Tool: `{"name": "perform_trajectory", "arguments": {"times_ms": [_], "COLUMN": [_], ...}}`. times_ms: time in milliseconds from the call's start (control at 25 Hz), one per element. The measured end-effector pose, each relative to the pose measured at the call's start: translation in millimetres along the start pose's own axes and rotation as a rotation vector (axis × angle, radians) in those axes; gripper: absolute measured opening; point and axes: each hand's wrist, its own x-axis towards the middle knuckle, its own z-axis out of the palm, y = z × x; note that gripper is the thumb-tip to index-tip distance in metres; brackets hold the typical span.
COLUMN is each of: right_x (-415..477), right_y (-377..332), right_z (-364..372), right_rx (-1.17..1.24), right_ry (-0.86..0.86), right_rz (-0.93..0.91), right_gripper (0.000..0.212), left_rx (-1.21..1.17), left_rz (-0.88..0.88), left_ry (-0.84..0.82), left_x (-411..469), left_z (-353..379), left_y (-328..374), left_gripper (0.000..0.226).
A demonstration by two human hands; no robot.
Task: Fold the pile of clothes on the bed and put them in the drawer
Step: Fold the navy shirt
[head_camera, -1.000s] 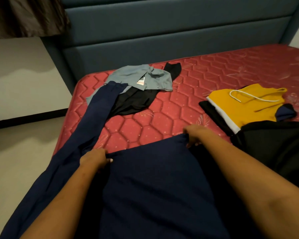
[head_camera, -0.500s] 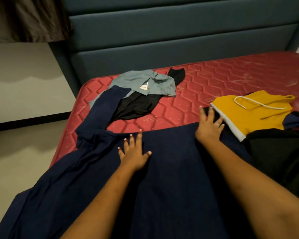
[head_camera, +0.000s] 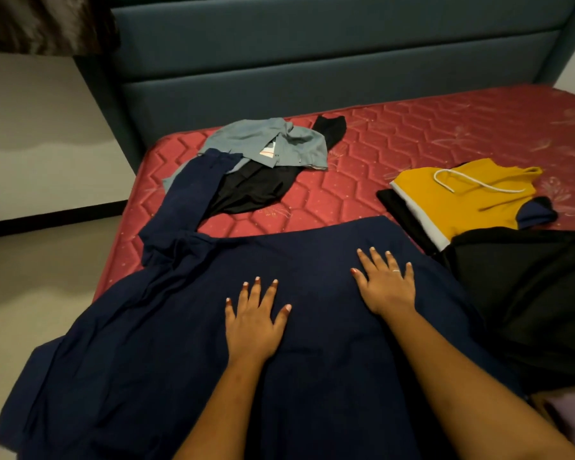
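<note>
Head view. The navy garment (head_camera: 140, 343) lies spread over the near corner of the bed (head_camera: 412, 134). Its left part hangs past the mattress edge, and a long strip runs up to touch the grey shirt (head_camera: 266, 141) and the black cloth (head_camera: 256, 190) beneath it.

Both of my grips rest flat on the navy cloth:
- **Left grip** (head_camera: 251, 327): fully open, fingers straight and spread, palm down near the middle of the garment. It holds nothing.
- **Right grip** (head_camera: 387, 287): also fully open, palm down a little farther up and near the top hem. It holds nothing.

I judge this to be a smoothing step before the first fold.

**Handling:** I take the cloth to be thin, soft and light. It should drape and wrinkle freely, and the overhanging part may drag the rest toward the floor. I would pinch it at the corners of the top hem, or gather the left overhang first and bring it onto the mattress.

A yellow top (head_camera: 462, 200) lies at right, just beside the navy cloth. A second black garment (head_camera: 528, 293) lies below it. No drawer is in view.
</note>
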Motion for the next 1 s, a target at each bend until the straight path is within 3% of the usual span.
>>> {"name": "perform_trajectory", "arguments": {"times_ms": [160,360,560,640,720,880,1000], "right_x": [-85,-190,-255,-265,-272,-269,-264], "right_y": [61,89,111,116,115,126,141], "right_z": [3,3,4,0,-13,-36,-39], "right_rx": [-0.030,-0.021,-0.185,-0.241,-0.279,-0.438,-0.625], "right_ry": [0.063,-0.025,-0.134,-0.260,-0.321,-0.228,0.058], "right_rz": [0.093,0.114,-0.165,-0.209,-0.249,-0.318,-0.363], "right_gripper": [0.067,0.075,0.075,0.085,0.080,0.058,0.043], "left_rx": [-0.026,-0.044,0.080,0.080,0.097,0.152,0.185], "left_rz": [-0.057,0.006,0.195,0.178,0.157,0.161,0.171], "left_ry": [-0.054,-0.158,-0.237,-0.254,-0.224,-0.189,-0.154], "left_x": [-75,-179,-241,-245,-249,-251,-255], "left_z": [-2,9,4,2,0,-6,-10], "left_y": [1,31,53,58,60,56,46], "left_gripper": [0.092,0.079,0.098,0.077,0.062,0.070,0.077]}}
